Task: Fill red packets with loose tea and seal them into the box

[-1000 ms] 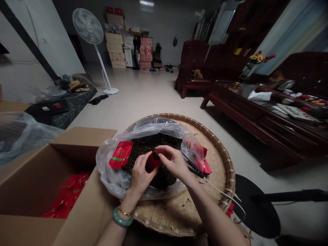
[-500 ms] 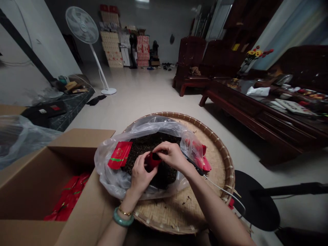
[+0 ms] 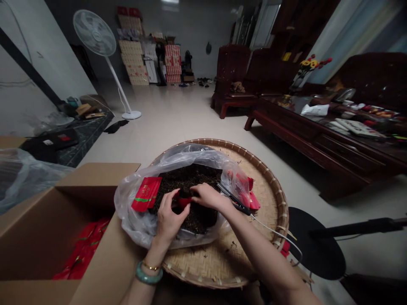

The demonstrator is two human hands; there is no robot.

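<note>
My left hand [image 3: 170,214] is curled around a small red pouch [image 3: 184,201], its dark mouth facing up. At the right side of that mouth, the closed fingers of my right hand [image 3: 206,197] meet the pouch's rim; the fingertips are partly hidden. Beneath both hands, dark loose tea leaves [image 3: 173,176] fill an open clear plastic bag [image 3: 133,226]. A fanned stack of flat red pouches [image 3: 146,194] with a green stripe lies on the bag's left side. To the right of my right hand rests a black hair straightener [image 3: 237,201] with a white cord.
Under the bag is a round woven bamboo tray [image 3: 280,199]. An open cardboard box [image 3: 98,173] with red packets [image 3: 84,250] inside stands at left. More red pouches [image 3: 253,200] lie at the tray's right. A black round base [image 3: 318,250] and a dark wooden table [image 3: 318,148] are further right.
My right hand's fingers have shifted from over the pouch's mouth to its right rim. Both hands and the pouch sit slightly further left in view as the camera turned a little.
</note>
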